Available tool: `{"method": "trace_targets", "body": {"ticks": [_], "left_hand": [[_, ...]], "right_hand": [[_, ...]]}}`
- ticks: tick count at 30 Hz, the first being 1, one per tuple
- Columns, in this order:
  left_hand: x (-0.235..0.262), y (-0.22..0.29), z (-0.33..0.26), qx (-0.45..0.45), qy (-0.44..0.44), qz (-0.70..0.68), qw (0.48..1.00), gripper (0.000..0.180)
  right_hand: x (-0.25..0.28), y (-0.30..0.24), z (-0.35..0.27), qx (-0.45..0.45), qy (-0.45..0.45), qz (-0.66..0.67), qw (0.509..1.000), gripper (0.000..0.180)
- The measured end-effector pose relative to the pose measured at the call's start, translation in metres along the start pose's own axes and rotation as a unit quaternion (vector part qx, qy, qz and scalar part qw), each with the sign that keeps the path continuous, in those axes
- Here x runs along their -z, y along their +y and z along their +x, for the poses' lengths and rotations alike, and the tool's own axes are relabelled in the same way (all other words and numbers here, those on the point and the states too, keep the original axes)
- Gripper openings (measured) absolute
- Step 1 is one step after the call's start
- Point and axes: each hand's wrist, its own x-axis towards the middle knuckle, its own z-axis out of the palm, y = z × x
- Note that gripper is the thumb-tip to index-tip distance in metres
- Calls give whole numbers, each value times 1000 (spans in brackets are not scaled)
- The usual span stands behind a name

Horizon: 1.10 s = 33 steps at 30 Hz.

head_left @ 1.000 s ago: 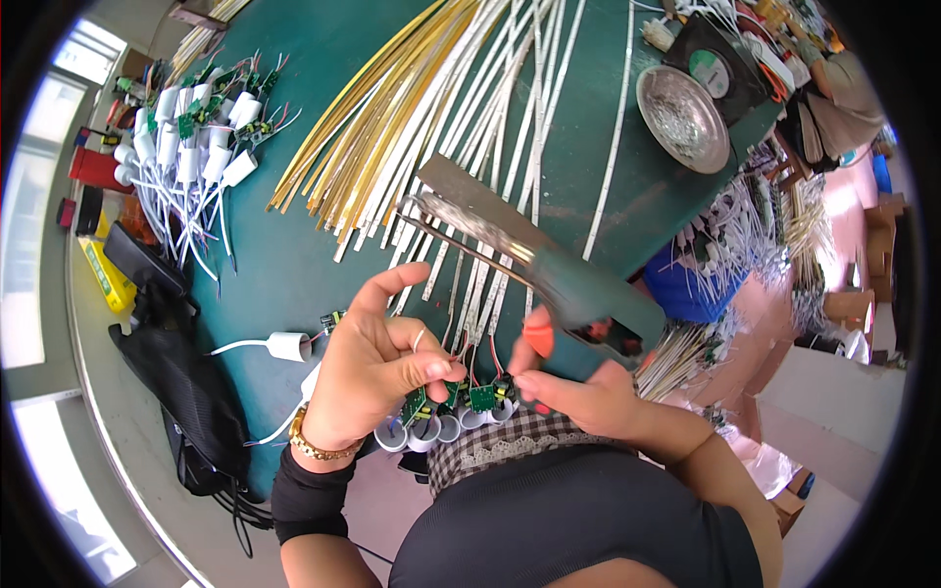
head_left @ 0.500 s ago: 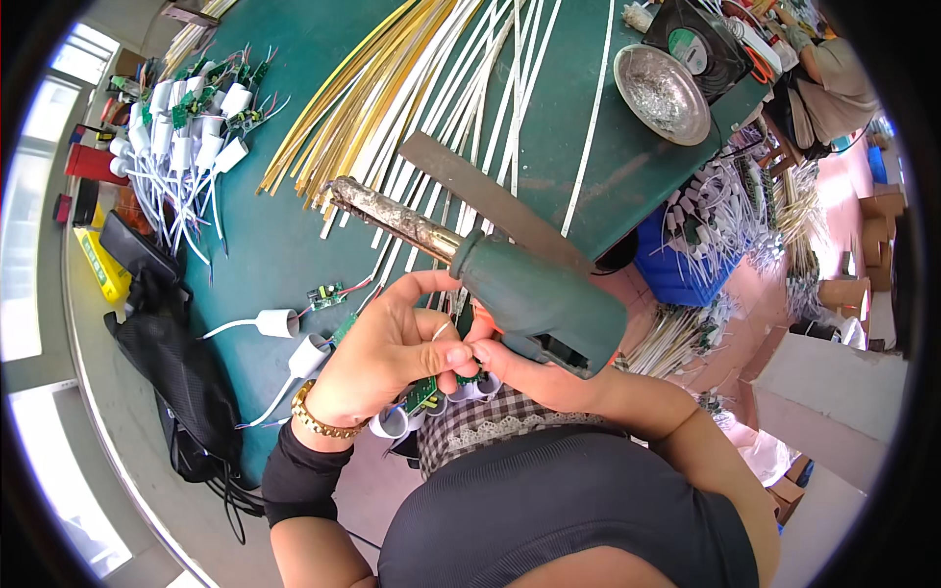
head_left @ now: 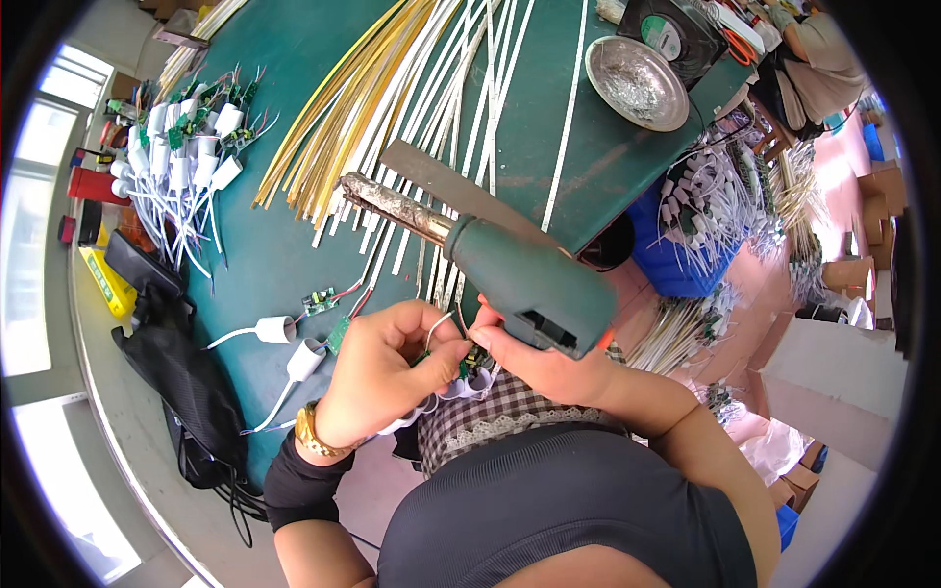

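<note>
My right hand (head_left: 549,365) grips a green soldering iron (head_left: 534,279) by its thick handle; its crusted metal barrel (head_left: 392,206) points up and left over the green table (head_left: 294,265). My left hand (head_left: 377,377) is closed around a bunch of small white caps with green circuit boards (head_left: 461,377) at the table's near edge, and pinches a thin white wire (head_left: 438,326). Both hands touch just under the iron's handle. Two more white caps with leads (head_left: 294,348) lie left of my left hand.
Long yellow and white strips (head_left: 421,108) fan across the table. A heap of white caps with boards and wires (head_left: 191,147) lies far left. A round metal dish (head_left: 635,83) and a dark fan (head_left: 676,34) stand at the back right. A blue bin (head_left: 686,245) holds white parts.
The soldering iron has swung up and left, its handle now over my right hand. My left hand went from spread fingers to closed on the caps and wire.
</note>
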Motion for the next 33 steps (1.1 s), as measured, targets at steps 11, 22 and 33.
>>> {"method": "trace_targets", "body": {"ticks": [11, 22, 33], "left_hand": [[-4, -6, 4, -254, 100, 269, 924, 6], [39, -30, 31, -190, 310, 394, 844, 2], [35, -32, 39, -98, 324, 294, 894, 4]], "right_hand": [[-6, 6, -4, -111, 14, 127, 986, 50], [19, -9, 4, -244, -45, 242, 938, 33], [26, 5, -15, -290, -93, 144, 941, 14]]}}
